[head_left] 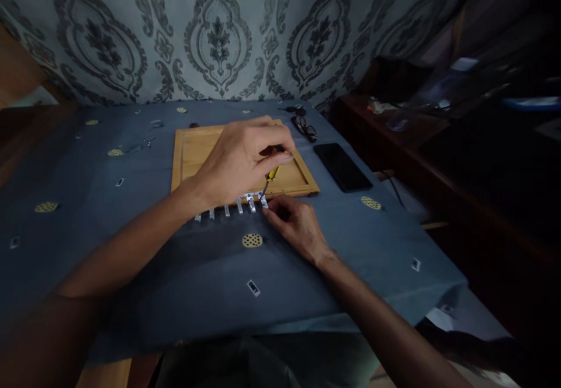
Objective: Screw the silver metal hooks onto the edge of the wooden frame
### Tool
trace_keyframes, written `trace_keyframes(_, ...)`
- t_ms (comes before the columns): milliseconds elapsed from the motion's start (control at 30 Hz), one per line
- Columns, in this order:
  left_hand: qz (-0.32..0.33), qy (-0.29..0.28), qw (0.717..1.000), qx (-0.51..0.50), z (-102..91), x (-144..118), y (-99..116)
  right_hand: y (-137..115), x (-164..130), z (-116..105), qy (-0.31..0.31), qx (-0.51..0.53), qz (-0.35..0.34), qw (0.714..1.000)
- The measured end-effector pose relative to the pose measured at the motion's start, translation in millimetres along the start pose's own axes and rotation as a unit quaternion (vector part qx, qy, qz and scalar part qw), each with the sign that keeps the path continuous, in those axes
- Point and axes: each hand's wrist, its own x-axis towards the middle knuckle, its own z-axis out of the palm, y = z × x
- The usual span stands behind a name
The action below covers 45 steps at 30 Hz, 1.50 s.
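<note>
A wooden framed board (193, 148) lies flat on the cloth, its near edge carrying a metal strip with several silver hooks (227, 210). Above that board my left hand (249, 154) is closed on a small screwdriver (272, 175) with a yellow and black handle. The screwdriver leans, its tip down at the rightmost hook (263, 201). My right hand (295, 224) pinches that hook from the near side. Part of the board and strip is hidden behind my left hand and forearm.
A black phone (342, 167) and eyeglasses (304, 128) lie to the right of the board. Small clear or metallic bits (149, 141) sit on the tablecloth (175, 294) at left. A dark red wooden surface (394, 128) with clutter stands at right, near a patterned wall covering (219, 26).
</note>
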Motion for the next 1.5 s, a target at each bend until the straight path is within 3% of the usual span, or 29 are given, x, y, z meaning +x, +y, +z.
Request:
trace_keyframes(300, -0.017, -0.036, 0.999, 0.027, -4.5, 1.6, 2.5, -2.1, 0.6, -0.2, -0.007, 0.004, 0.009, 1.000)
trace_keyframes(600, 0.004, -0.010, 1.000, 0.020, 0.2, 0.4, 0.7, -1.6, -0.3, -1.0, -0.007, -0.002, 0.011, 1.000)
trace_keyframes(1067, 0.003, -0.065, 0.998, 0.008, -8.1, 4.9, 0.7, -3.9, 0.0, -1.9, -0.002, 0.003, 0.015, 1.000)
trace_keyframes(1500, -0.011, -0.076, 0.997, 0.004, -8.2, 5.0, 3.5, -3.8, -0.7, -2.3, -0.005, 0.005, 0.018, 1.000)
